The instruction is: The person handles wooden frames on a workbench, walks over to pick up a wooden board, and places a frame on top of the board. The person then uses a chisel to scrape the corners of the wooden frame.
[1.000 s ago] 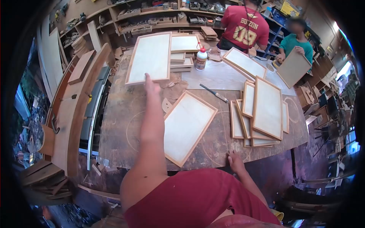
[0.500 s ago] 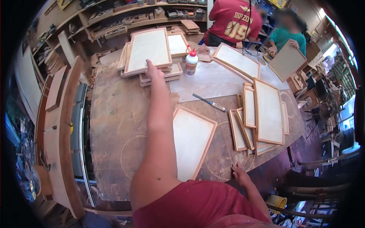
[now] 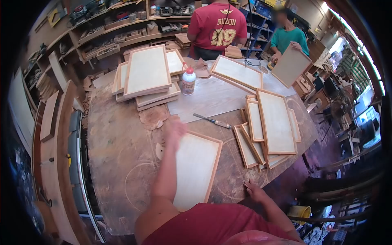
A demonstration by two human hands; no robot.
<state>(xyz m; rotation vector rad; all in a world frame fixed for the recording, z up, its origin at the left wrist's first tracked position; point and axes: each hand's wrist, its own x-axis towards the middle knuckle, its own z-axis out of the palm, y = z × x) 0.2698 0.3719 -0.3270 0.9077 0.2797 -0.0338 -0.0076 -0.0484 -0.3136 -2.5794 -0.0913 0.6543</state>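
My left hand (image 3: pixel 176 132) is blurred by motion over the upper left corner of a wood-framed white panel (image 3: pixel 196 167) lying on the workbench (image 3: pixel 110 163). Whether its fingers touch the frame cannot be made out. At the bench's front edge rests my right hand (image 3: pixel 254 190), fingers apart and holding nothing. Behind it, to the right, framed panels (image 3: pixel 277 122) are piled unevenly. A second stack of framed panels (image 3: pixel 147 70) stands at the back left, beside a glue bottle with a red cap (image 3: pixel 188 81). A chisel-like tool (image 3: pixel 212 121) lies in the middle.
Another framed panel (image 3: pixel 237 71) lies at the back. One person in a red shirt (image 3: pixel 219 28) stands behind the bench. A co-worker in a green shirt (image 3: pixel 289 40) holds a panel (image 3: pixel 291 65) at the right. Shelves (image 3: pixel 102 38) line the wall.
My left hand has let go of the panel on the back left stack and come back toward me, over the nearer panel. The view has shifted, and my right hand stays at the bench edge.
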